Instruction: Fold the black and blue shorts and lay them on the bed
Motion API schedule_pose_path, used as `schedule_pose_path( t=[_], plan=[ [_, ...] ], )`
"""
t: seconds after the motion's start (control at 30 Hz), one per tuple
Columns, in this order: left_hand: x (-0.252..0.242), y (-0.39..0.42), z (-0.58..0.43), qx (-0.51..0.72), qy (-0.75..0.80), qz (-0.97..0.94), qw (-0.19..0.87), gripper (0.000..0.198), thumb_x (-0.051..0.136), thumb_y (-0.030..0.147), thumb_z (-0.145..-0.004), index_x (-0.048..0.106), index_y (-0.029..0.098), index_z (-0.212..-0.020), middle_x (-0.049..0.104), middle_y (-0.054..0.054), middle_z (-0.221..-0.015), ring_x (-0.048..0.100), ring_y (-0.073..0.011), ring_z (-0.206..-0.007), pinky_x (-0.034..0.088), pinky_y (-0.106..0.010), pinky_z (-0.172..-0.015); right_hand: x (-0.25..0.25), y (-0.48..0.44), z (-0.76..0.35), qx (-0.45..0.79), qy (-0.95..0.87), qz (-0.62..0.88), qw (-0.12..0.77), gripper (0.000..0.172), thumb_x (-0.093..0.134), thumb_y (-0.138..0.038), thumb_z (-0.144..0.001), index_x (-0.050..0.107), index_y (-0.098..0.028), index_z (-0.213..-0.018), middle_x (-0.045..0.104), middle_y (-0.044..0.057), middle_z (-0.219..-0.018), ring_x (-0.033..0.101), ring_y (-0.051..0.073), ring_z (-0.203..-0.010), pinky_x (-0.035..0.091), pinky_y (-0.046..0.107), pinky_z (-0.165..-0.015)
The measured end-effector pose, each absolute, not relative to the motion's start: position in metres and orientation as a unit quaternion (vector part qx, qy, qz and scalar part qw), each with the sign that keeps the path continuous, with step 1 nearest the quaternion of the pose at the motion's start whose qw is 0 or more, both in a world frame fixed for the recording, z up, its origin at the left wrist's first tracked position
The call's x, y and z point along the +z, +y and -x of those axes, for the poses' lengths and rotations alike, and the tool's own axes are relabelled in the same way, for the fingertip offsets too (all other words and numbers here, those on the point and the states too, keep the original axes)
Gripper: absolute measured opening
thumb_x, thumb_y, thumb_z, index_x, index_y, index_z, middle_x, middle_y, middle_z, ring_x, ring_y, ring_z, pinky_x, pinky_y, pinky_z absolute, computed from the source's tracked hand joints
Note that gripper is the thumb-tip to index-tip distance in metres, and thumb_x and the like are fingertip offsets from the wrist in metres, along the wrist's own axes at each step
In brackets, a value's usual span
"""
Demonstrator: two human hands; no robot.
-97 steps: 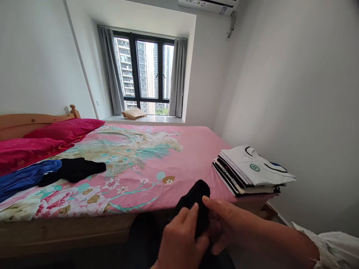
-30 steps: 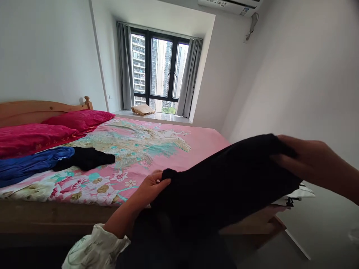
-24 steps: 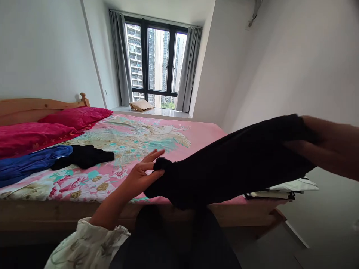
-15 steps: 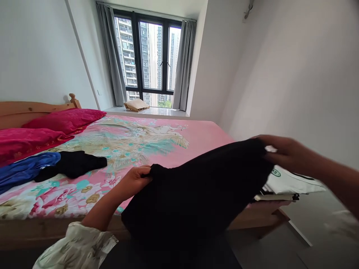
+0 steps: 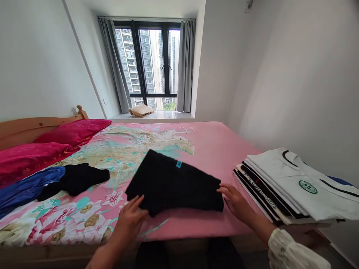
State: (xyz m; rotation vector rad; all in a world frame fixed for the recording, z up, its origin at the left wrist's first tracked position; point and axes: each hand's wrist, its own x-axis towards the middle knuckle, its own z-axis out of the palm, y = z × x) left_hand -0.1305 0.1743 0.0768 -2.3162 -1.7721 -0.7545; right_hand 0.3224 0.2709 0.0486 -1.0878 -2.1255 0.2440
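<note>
A black garment [image 5: 172, 182] lies spread flat on the pink flowered bedspread [image 5: 213, 145], near the bed's front edge. My left hand [image 5: 129, 220] rests with its fingers on the garment's near left corner. At the near right corner my right hand [image 5: 237, 201] touches the cloth, fingers apart. Neither hand grips anything that I can see.
A stack of folded shirts [image 5: 288, 186], white one on top, sits at the bed's right corner. A blue cloth [image 5: 25, 188] and another black garment [image 5: 77, 179] lie at the left. Red pillows [image 5: 56, 138] lean by the wooden headboard [image 5: 33, 125]. A window [image 5: 151, 71] is beyond.
The black garment was held up in the air between both hands. It now lies flat on the bed, and my hands have come down to its near corners.
</note>
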Motion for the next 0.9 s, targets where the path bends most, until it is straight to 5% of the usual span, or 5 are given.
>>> schedule_pose_path(
  t=[0.13,0.47,0.63,0.77,0.9],
  plan=[
    [0.008,0.139,0.156,-0.264,-0.632,0.728,0.037,0.025,0.055,0.033,-0.076,0.072,0.035,-0.094,0.064,-0.004,-0.122,0.057,-0.0323,-0.115,0.052,-0.048,-0.09,-0.009,0.256,-0.334,0.219,-0.691,0.581,0.371,0.032,0.049,-0.04,-0.084,0.058,-0.023,-0.109,0.061,0.01,-0.111,0.056,0.027,-0.107,0.043,0.044,-0.096],
    [0.056,0.227,0.064,-0.277,-0.542,0.786,-0.109,0.034,0.039,0.02,-0.089,0.067,0.029,-0.107,0.065,-0.004,-0.121,0.051,-0.0209,-0.123,0.043,-0.039,-0.103,0.002,0.3,-0.291,0.377,-0.568,0.681,0.268,0.048,0.051,-0.064,-0.074,0.045,-0.022,-0.051,0.054,0.001,-0.053,0.056,0.022,-0.06,0.042,0.034,-0.059],
    [0.057,0.29,0.019,-0.187,-0.562,0.795,-0.128,0.041,0.035,0.03,-0.092,0.052,0.025,-0.13,0.046,-0.008,-0.141,0.034,-0.0244,-0.135,0.025,-0.052,-0.112,0.007,0.291,-0.275,0.587,-0.395,0.566,0.422,0.032,0.067,-0.046,-0.069,0.063,-0.018,-0.083,0.069,0.005,-0.08,0.065,0.024,-0.081,0.051,0.035,-0.074],
    [0.043,0.324,-0.005,-0.114,-0.624,0.766,-0.1,0.057,0.042,0.049,-0.088,0.037,0.027,-0.14,0.023,-0.009,-0.153,0.015,-0.031,-0.141,0.008,-0.061,-0.112,0.032,0.272,-0.268,0.693,-0.224,0.494,0.475,0.062,0.067,-0.038,-0.07,0.051,-0.021,-0.127,0.071,0.006,-0.101,0.067,0.026,-0.091,0.052,0.04,-0.084],
    [0.021,0.331,-0.025,-0.098,-0.614,0.775,-0.115,0.074,0.045,0.064,-0.08,0.026,0.032,-0.144,0.012,-0.007,-0.156,0.008,-0.0327,-0.142,0.001,-0.063,-0.11,0.042,0.26,-0.283,0.691,-0.183,0.486,0.502,0.073,0.067,-0.04,-0.072,0.039,-0.027,-0.139,0.068,0.004,-0.111,0.065,0.027,-0.098,0.05,0.042,-0.09]
  ],
)
